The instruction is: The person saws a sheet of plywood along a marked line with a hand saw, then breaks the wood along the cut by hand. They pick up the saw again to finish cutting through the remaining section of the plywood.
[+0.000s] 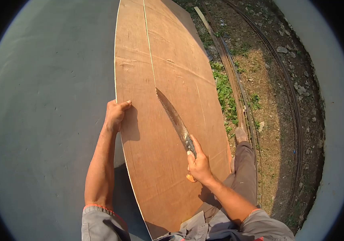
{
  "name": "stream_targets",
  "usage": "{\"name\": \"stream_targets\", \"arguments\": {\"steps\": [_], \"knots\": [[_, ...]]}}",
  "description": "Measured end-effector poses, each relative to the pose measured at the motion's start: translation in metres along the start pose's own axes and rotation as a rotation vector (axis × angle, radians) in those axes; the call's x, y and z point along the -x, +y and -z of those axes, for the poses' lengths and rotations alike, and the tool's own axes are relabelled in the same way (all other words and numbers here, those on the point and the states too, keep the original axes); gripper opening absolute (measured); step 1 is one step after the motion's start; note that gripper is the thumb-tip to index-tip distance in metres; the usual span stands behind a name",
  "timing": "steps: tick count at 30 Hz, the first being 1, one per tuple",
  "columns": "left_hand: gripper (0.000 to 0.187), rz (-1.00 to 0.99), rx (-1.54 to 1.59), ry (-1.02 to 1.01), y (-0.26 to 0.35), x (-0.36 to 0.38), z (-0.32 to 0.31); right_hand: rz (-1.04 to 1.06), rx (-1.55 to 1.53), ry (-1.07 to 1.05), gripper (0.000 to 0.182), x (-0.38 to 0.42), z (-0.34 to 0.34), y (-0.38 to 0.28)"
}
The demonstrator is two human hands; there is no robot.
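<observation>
A large plywood sheet (172, 168) stretches away from my body, with a long narrow cut (148, 40) running down from its far edge. The blade of a hand saw (172, 114) sits at the near end of that cut, its tip meeting the line. My right hand (199, 164) is wrapped round the saw's handle, above the sheet. On the sheet's left edge, my left hand (117, 114) grips the board, thumb on top and fingers hidden beneath.
A smooth grey surface (47, 112) lies to the left. On the right are long thin rods (286, 76), a wooden strip (226, 60), weeds (225, 90) and stony soil. My foot (241, 134) is beside the sheet's right edge. A pale wall (338, 108) curves along the far right.
</observation>
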State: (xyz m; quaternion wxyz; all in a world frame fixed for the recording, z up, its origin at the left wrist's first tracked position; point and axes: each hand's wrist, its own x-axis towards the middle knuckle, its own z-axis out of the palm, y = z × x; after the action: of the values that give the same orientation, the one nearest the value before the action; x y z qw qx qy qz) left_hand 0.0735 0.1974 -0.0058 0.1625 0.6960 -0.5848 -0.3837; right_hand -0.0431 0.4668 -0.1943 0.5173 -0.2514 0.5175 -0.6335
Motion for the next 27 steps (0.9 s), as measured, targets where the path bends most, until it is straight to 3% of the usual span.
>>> {"name": "stream_targets", "arguments": {"steps": [3,5,7,10,12,14,17,19,20,22,27], "knots": [[0.024,0.028,0.009,0.002,-0.007,-0.004,0.009,-0.200,0.060,-0.111,0.061,-0.072,-0.033,-0.023],[0.025,0.060,-0.005,-0.031,-0.011,-0.006,0.008,-0.337,0.123,-0.167,0.063,-0.059,-0.035,-0.014],[0.025,0.052,-0.010,-0.011,-0.006,-0.003,0.009,0.108,0.133,0.002,0.060,0.013,-0.018,0.022],[0.026,0.042,0.000,-0.012,0.002,0.006,0.004,-0.065,0.016,0.008,0.061,0.070,0.016,0.008],[0.026,0.011,0.013,-0.018,-0.005,-0.002,0.003,0.068,0.076,0.012,0.061,0.031,-0.001,0.015],[0.026,-0.007,0.032,-0.010,-0.007,-0.004,0.003,-0.096,-0.018,-0.070,0.060,-0.046,-0.032,0.005],[0.025,0.037,-0.015,-0.022,-0.008,-0.005,0.005,-0.222,0.040,-0.094,0.059,-0.056,-0.043,-0.020],[0.024,0.021,-0.016,-0.019,-0.012,-0.007,0.009,0.042,0.122,0.009,0.059,0.021,-0.019,0.021],[0.024,0.013,-0.009,-0.018,-0.004,-0.008,0.005,0.051,0.127,0.009,0.059,0.040,-0.005,0.017],[0.023,0.028,-0.016,0.005,0.003,0.007,0.001,-0.148,-0.082,0.012,0.059,0.076,0.016,-0.004],[0.023,0.012,0.000,0.005,-0.011,-0.007,0.007,-0.121,0.007,-0.076,0.061,-0.046,-0.042,0.002]]}}
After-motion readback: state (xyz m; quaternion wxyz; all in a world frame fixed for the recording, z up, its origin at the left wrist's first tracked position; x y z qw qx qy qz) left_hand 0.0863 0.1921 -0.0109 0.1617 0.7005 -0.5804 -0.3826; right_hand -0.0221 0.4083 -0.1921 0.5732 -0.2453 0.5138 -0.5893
